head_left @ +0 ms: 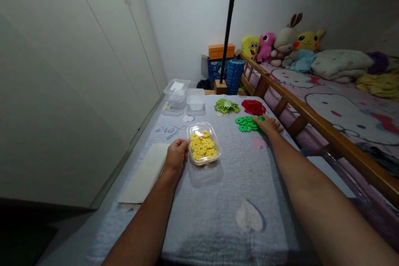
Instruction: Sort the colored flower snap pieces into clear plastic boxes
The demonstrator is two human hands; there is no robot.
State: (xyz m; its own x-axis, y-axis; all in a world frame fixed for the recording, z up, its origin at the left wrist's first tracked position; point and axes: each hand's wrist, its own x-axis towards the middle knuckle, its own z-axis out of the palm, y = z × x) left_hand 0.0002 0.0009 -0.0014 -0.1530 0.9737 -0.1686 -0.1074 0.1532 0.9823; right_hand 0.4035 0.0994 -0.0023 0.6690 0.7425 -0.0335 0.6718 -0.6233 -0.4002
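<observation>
My left hand (176, 154) grips the left rim of a clear plastic container (204, 144) filled with yellow flower-shaped pieces, and the container rests on the grey quilted table cover (224, 191). My right hand (268, 124) reaches far forward and lies flat with fingers stretched out on the right side of a pile of dark green pieces (247, 123). Just beyond it sits a pile of red pieces (253, 107). A pile of light green pieces (226, 106) lies to the left of the red one.
Stacked clear containers (176, 91) and another tub (195, 102) stand at the far left of the table. A white sheet (146, 172) lies by my left wrist. A wooden bed rail (311, 118) runs along the right; a black pole (228, 20) rises behind the table.
</observation>
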